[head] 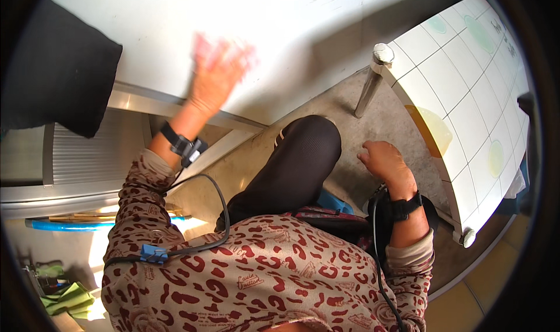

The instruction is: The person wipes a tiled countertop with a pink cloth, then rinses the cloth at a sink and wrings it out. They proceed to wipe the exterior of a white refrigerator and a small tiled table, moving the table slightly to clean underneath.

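Note:
My left hand (221, 72) is raised over the white tabletop (280, 21), its fingers spread and blurred by motion, with nothing seen in it. A black cloth (65, 69) lies over the table's edge at the far left of the view. My right hand (385, 159) hangs low beside a small table with a tile-patterned white top (463, 78); its fingers are curled, and whether they hold anything cannot be told. Both wrists wear black straps with cables running up the sleeves.
A metal post (369, 83) stands at the small table's corner. Under the worktop is a metal cabinet with a ribbed panel (98, 148). Green cloth (68, 299) and a blue tube-like thing (74, 225) are at lower left. My dark-trousered knee (315, 139) is between the tables.

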`<state>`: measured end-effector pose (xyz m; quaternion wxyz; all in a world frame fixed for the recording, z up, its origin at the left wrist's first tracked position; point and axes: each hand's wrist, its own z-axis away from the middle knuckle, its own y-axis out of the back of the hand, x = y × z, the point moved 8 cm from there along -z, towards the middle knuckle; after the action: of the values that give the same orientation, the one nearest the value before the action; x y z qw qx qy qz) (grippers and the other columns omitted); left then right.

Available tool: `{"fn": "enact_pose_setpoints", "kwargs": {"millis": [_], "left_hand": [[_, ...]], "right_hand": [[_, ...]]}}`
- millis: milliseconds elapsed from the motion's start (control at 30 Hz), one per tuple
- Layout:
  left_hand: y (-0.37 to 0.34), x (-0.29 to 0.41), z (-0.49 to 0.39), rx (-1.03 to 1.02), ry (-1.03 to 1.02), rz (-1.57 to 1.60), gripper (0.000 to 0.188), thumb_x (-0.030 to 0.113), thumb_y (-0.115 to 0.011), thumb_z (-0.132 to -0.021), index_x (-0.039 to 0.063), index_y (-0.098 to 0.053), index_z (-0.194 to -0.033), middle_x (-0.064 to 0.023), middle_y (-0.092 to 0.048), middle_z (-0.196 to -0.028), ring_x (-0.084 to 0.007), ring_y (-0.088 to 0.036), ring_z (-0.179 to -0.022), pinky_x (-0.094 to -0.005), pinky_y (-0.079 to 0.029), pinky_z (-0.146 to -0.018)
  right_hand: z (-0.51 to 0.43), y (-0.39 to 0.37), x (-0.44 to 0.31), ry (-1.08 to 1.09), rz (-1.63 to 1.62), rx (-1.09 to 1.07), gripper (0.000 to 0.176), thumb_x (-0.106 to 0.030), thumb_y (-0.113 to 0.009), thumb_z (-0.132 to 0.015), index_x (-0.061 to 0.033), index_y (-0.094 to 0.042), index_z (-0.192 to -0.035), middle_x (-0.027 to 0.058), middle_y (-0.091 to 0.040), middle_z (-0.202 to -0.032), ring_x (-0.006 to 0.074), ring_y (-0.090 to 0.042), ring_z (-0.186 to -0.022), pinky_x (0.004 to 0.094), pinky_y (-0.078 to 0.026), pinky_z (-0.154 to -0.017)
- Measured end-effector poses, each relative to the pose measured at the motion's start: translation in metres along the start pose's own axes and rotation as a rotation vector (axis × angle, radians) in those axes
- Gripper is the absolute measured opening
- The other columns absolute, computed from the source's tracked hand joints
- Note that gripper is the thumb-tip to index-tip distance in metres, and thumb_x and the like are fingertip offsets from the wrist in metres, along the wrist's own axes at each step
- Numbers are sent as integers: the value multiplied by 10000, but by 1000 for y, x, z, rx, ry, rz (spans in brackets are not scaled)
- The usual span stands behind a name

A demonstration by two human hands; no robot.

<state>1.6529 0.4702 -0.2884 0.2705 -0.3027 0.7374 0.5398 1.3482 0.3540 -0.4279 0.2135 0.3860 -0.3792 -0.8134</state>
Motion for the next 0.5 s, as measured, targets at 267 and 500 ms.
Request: {"fn": "enact_pose_setpoints", "kwargs": {"millis": [267,500], "left_hand": [[-102,92,85,-255,4,823,445,83,-471,-885,90,-476,-1330,-59,-538,-1137,-241,-470,-1147,-386,-309,-1056],[-48,38,113,-66,-107,300,413,176,-660,-731,187,-604,-1141,18,-523,-1290,-213,-516,-1041,-477,-380,-948]], "right_hand": [[-4,5,-3,43,-20,51,301,-304,-597,-840,-35,-647,-965,185,-655,-948,369,-604,-937,452,-476,-808],[-4,8,1,74,-23,77,309,-298,-592,-832,-26,-652,-966,191,-656,-952,369,-603,-943,454,-476,-811]]}}
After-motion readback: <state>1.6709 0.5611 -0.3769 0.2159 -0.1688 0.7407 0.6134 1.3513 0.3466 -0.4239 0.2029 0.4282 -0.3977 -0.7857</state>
